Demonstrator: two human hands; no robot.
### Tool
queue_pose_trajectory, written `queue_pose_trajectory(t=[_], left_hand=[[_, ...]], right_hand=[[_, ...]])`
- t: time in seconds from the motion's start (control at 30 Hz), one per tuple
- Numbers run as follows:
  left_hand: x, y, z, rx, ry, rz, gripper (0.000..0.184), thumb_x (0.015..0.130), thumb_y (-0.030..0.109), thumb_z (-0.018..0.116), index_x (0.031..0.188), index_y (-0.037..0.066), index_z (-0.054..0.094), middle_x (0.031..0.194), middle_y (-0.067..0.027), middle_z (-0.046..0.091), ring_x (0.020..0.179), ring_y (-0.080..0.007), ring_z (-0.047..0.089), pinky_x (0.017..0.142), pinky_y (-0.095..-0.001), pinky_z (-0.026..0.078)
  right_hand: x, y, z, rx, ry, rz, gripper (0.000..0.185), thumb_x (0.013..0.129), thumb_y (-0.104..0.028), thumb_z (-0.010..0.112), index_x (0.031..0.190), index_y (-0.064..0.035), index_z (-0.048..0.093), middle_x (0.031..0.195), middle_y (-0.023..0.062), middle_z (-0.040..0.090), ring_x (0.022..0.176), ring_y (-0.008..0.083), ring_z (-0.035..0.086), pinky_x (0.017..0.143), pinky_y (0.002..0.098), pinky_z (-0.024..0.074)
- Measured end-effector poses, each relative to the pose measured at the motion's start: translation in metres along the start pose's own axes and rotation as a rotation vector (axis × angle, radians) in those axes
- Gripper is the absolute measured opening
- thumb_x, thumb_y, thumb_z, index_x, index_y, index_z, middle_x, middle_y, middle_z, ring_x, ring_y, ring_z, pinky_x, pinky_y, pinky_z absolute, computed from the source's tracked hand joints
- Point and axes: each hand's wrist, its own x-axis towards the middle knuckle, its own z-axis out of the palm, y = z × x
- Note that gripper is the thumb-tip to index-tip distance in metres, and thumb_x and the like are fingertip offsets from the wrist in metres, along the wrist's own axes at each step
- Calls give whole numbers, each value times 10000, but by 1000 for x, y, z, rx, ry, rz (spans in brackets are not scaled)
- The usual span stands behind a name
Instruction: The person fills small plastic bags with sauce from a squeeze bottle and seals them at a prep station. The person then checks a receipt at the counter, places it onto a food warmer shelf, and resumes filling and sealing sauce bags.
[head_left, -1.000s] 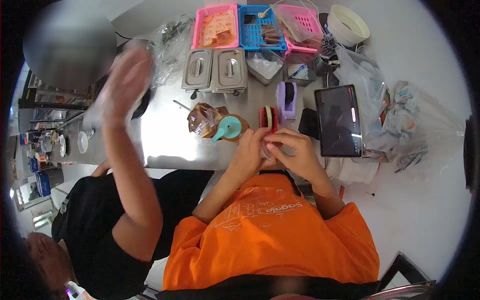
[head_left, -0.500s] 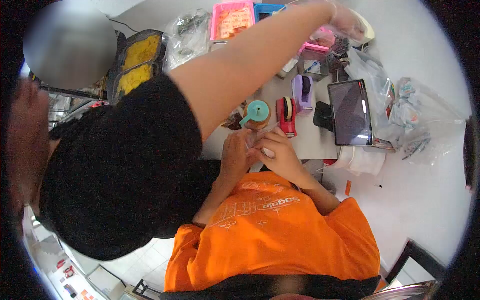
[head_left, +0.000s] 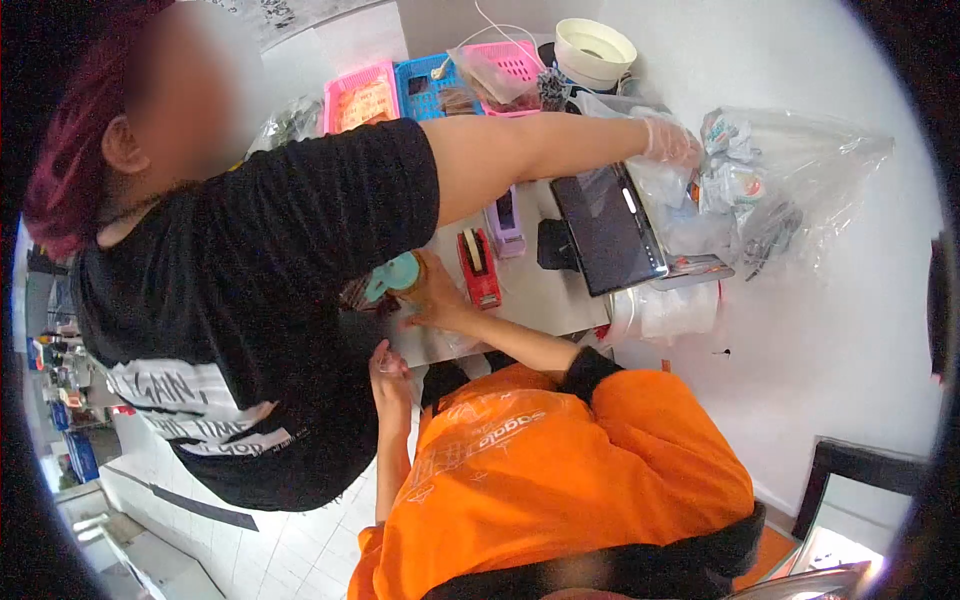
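Observation:
My left hand (head_left: 391, 374) is raised at the table's front edge, beside the co-worker's black shirt. Its fingers are curled on a thin piece of clear plastic (head_left: 388, 364). Over the table, my right hand (head_left: 437, 296) reaches left, thumb and fingers apart, against the right side of a round container with a teal lid (head_left: 393, 276). The container's lower part is partly hidden by my hand and the co-worker. Just right of that hand stands a red tape dispenser (head_left: 478, 268), with a purple tape dispenser (head_left: 507, 224) behind it.
A co-worker in a black shirt (head_left: 250, 230) leans in from the left. Their gloved hand (head_left: 672, 143) reaches over the tablet (head_left: 610, 228) to plastic bags (head_left: 735, 180). Pink and blue baskets (head_left: 425, 85) and a cream bowl (head_left: 594, 52) stand at the back.
My hands have parted: the right has moved to the teal-lidded container, the left has lowered towards the table edge. The co-worker's gloved hand has come down to the bags. The view has shifted.

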Motion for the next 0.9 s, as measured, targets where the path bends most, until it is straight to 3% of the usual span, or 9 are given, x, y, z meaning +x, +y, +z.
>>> queue_pose_trajectory(t=[0.03,0.13,0.17,0.37,0.47,0.5,0.63,0.8,0.9], left_hand=[[-6,-11,-1,-285,-46,34,726,850,385,664,1363,-12,339,944,-10,474,847,-142,489,783,-292,409],[-22,-17,2,-566,-79,-32,779,837,470,652,1366,-8,340,942,-6,482,846,-153,495,789,-293,408],[-31,-16,8,-542,-55,-29,830,823,538,642,1371,-4,334,946,-10,500,863,-155,504,791,-297,409],[-71,-24,7,-411,-160,52,739,874,426,643,1389,-32,375,1217,-125,557,1148,-246,537,1013,-366,413],[-84,-22,1,-451,-191,94,752,858,408,670,1384,-41,374,1256,-158,548,1166,-252,540,1014,-359,416],[-84,-22,-2,-415,-181,104,839,836,487,661,1396,-46,334,1270,-135,548,1133,-235,558,1009,-372,421],[-95,-4,-5,-435,-261,149,830,814,520,666,1360,-48,406,1273,-98,556,1119,-212,563,1008,-370,410],[-82,30,16,-194,-435,262,623,812,303,731,1302,-14,512,1236,-106,582,1075,-187,589,963,-342,454],[-70,37,30,-31,-564,345,585,783,152,763,1297,1,527,1224,-106,591,1099,-180,576,959,-339,460]], right_hand=[[5,5,9,-32,-8,10,931,582,-296,880,1317,-25,377,1214,180,485,1190,352,443,1004,470,357],[12,26,20,-74,-30,-15,876,582,-306,872,1285,-39,423,1210,175,498,1182,353,457,1007,475,360],[13,31,23,-82,-50,-31,857,582,-309,869,1274,-44,439,1208,174,502,1179,353,462,1009,477,361],[7,39,12,-115,-203,-200,750,580,-328,853,1208,-73,531,1199,165,528,1164,355,490,1016,487,367],[0,29,-17,-125,-276,-466,721,599,-375,836,1199,-87,558,1220,162,525,1192,360,471,1029,523,350],[-6,36,-22,-127,-303,-591,733,588,-378,839,1209,-111,554,1279,137,500,1243,348,442,1067,570,299],[-18,-24,-81,42,-387,-554,801,570,-366,836,1263,-127,513,1249,123,512,1203,348,479,1070,555,306],[-6,-110,-166,-345,-757,-420,815,583,-268,796,1318,-126,473,1175,139,527,1136,360,522,1028,500,369],[-2,-145,-201,-505,-836,-330,812,546,-241,819,1280,-119,496,1109,138,534,1023,366,567,907,494,448]])
